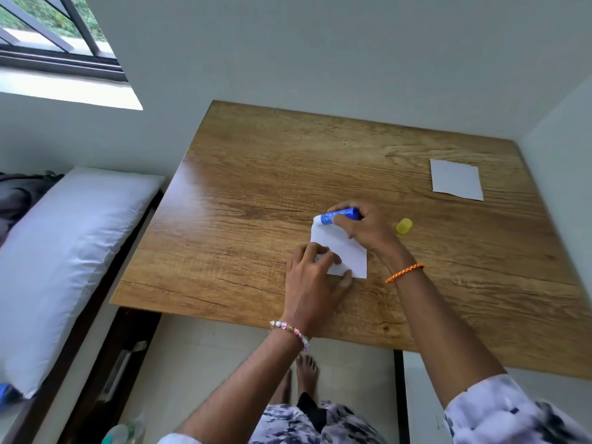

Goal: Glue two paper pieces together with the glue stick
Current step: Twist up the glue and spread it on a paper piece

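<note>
Right hand (pixel 358 225) grips the glue stick (pixel 339 215), rubbing the near paper (pixel 346 251); left hand (pixel 315 277) fingers spread, pinning it. Cap (pixel 404 226) off (gluing underway); far-right paper (pixel 456 183) on the tabletop (pixel 256 187) not yet joined.

Soft daylight, wide-angle head view.
Light enters from the window (pixel 54 33) at upper left, its sill overexposed to near white; a pale sheen of glare lies across the left part of the desk (pixel 205 193). Shadows are faint and diffuse, showing only just beside the hands and under the desk edge. Straight lines bow toward the frame edges. The pillow (pixel 64 257) and the sleeve (pixel 512 415) at the lower margins look smeared and soft; the centre is moderately sharp.
</note>
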